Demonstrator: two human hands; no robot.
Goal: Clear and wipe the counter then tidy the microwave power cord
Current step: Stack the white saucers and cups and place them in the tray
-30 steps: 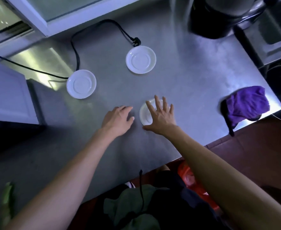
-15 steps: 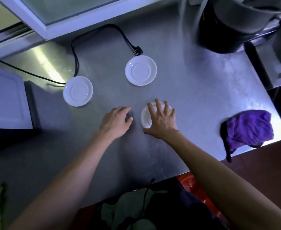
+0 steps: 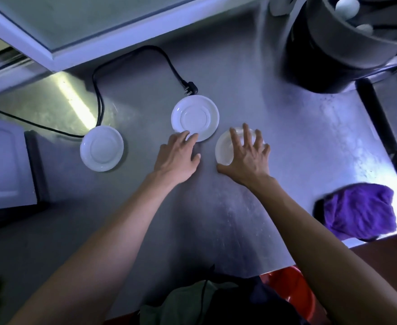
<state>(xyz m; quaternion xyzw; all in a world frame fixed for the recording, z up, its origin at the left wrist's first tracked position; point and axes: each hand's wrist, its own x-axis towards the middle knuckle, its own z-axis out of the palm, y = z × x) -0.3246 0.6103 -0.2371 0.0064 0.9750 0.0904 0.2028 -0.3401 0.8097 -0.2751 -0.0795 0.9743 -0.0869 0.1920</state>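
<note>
Saucers are what the coming move turns on, and three of them lie on the steel counter [image 3: 298, 160]. The right hand [image 3: 246, 158] lies spread, palm down, over the nearest saucer [image 3: 223, 148], fingers splayed across its far rim and thumb at its near edge; whether it has gripped yet I cannot tell. The left hand [image 3: 177, 158] is loosely open and holds nothing, its fingertips at the near rim of the middle saucer [image 3: 195, 117], which lies just ahead of it. That hand is plainly the nearer one for this dish. The third saucer [image 3: 101, 148] sits well off to the left hand's outer side, on its own.

One black power cord [image 3: 131, 55] loops beyond both hands, its plug [image 3: 190, 87] just past the middle saucer's far edge, its run leading toward the white microwave [image 3: 2, 165] at far left. One purple cloth [image 3: 359, 209] lies bunched out to the right of the right forearm, near the counter's edge. Clearing looks barely begun, since all three dishes rest on the steel; wiping and cord tidying are not yet started.
</note>
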